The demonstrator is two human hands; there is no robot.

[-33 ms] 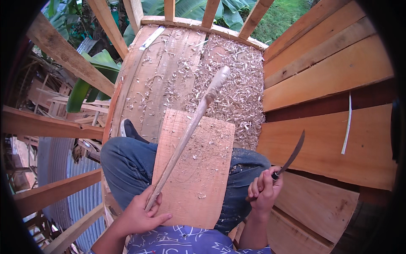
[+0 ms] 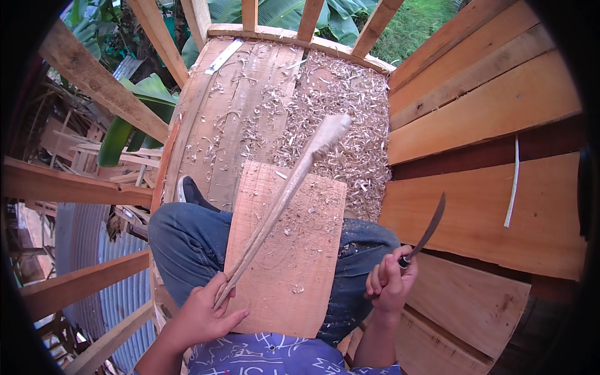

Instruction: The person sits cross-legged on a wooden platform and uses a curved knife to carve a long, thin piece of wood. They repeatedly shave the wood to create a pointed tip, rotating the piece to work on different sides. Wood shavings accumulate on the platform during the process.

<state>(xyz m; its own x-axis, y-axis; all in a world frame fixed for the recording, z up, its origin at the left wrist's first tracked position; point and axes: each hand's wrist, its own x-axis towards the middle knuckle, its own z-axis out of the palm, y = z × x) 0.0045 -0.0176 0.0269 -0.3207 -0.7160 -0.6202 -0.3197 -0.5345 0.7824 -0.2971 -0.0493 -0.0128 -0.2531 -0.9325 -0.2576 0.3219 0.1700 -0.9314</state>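
Note:
A long carved wooden stick (image 2: 275, 210) slants up and away over my lap, its far end thicker and rough. My left hand (image 2: 205, 312) grips its thin near end, fingers wrapped round it and thumb stretched out. Below the stick, a flat wooden board (image 2: 294, 262) with bits of shavings on it lies across my thighs. To the right, my right hand (image 2: 391, 281) is closed round the handle of a knife with a curved dark blade (image 2: 428, 230). The blade points up and away, apart from the stick.
Curled wood shavings (image 2: 350, 94) lie thick on the plank floor (image 2: 212, 137) ahead. A wall of wooden boards (image 2: 481, 206) stands close on the right, a thin pale strip (image 2: 514, 181) against it. Wooden railing posts (image 2: 106, 81) bound the left and far sides.
The stick's far end has come down and slightly right and looks turned, with its rough face showing. The knife blade has tipped slightly left. Both hands keep their hold.

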